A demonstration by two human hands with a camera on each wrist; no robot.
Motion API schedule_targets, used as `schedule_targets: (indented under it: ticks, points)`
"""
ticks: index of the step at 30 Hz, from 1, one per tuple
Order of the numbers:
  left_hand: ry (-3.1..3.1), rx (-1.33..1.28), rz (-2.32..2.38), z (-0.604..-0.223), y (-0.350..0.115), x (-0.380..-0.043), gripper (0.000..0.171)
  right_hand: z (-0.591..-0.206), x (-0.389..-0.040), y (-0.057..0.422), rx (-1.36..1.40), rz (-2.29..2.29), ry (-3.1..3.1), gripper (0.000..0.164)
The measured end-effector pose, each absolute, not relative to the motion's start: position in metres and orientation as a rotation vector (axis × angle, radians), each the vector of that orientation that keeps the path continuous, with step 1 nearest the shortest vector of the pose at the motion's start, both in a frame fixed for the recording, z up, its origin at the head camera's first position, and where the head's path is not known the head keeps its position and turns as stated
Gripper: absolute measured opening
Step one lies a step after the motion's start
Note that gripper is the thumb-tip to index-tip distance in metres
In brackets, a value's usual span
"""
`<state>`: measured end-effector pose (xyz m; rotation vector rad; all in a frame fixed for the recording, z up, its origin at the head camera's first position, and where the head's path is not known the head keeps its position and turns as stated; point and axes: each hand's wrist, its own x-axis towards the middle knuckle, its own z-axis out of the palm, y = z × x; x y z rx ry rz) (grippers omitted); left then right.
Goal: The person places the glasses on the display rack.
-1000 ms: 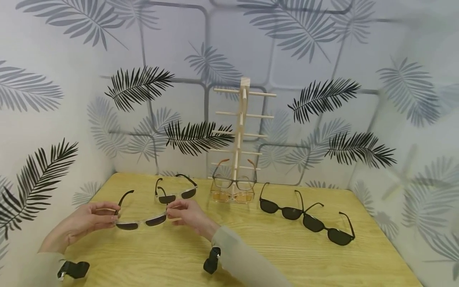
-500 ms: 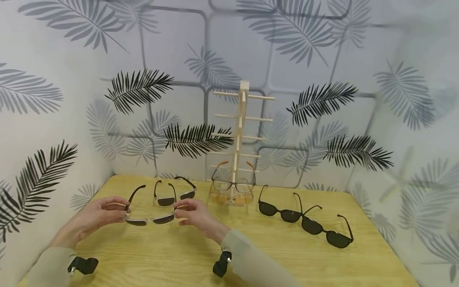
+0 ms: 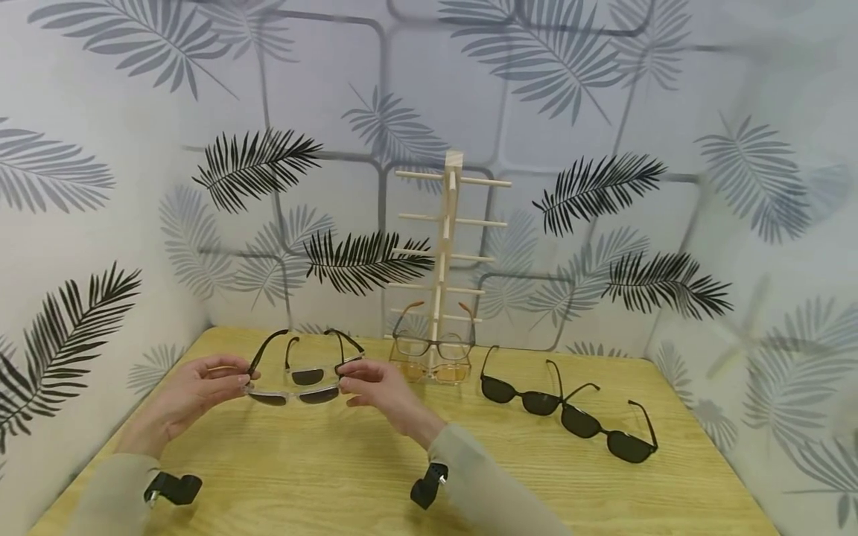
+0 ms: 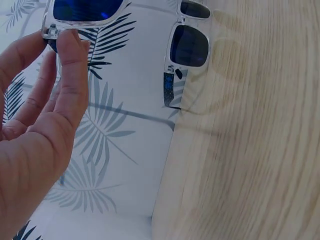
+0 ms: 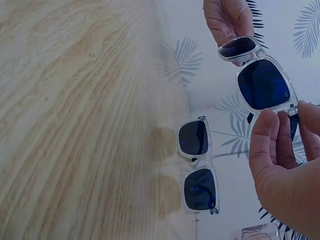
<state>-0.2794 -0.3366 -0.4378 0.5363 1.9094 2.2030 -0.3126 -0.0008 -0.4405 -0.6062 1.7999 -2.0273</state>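
Observation:
Both hands hold one pair of sunglasses (image 3: 319, 395) with a clear frame, dark lenses and black temples unfolded toward the back. My left hand (image 3: 201, 391) pinches its left hinge corner between thumb and fingers. At the opposite corner, the right hand (image 3: 389, 394) pinches the hinge and start of the temple. In the right wrist view, the held lens (image 5: 263, 85) looks deep blue and the pair is raised above the table. Just behind it, a similar clear-framed pair of sunglasses (image 3: 307, 377) stands on the table, partly covered by the right hand in the head view.
Behind the table (image 3: 322, 484), a leaf-patterned wall rises. A wooden eyewear rack (image 3: 442, 246) with pegs stands at the back, with dark-rimmed glasses (image 3: 434, 347) and orange-tinted glasses (image 3: 452, 372) low on it. Two black sunglasses (image 3: 497, 389) lie to the right, close together.
Both hands have carried the held sunglasses rightward and slightly up in the head view. The pair now sits in front of the other clear-framed pair and overlaps it. Grips look the same.

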Motion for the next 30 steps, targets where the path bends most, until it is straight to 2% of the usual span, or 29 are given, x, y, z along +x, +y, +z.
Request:
schedule_targets:
  ticks: [4, 21, 30]
  points:
    - [1.893, 0.573, 2.236, -0.436, -0.331, -0.282, 0.025, -0.434, -0.311, 0.004, -0.626, -2.047, 1.810, 0.036]
    - [1.898, 0.608, 2.291, -0.426, -0.305, -0.281, 0.027, -0.406, -0.309, 0.027, -0.562, -2.091, 1.816, 0.026]
    - [1.895, 0.575, 2.343, -0.415, -0.284, -0.283, 0.024, -0.394, -0.307, 0.044, -0.613, -2.104, 1.863, 0.033]
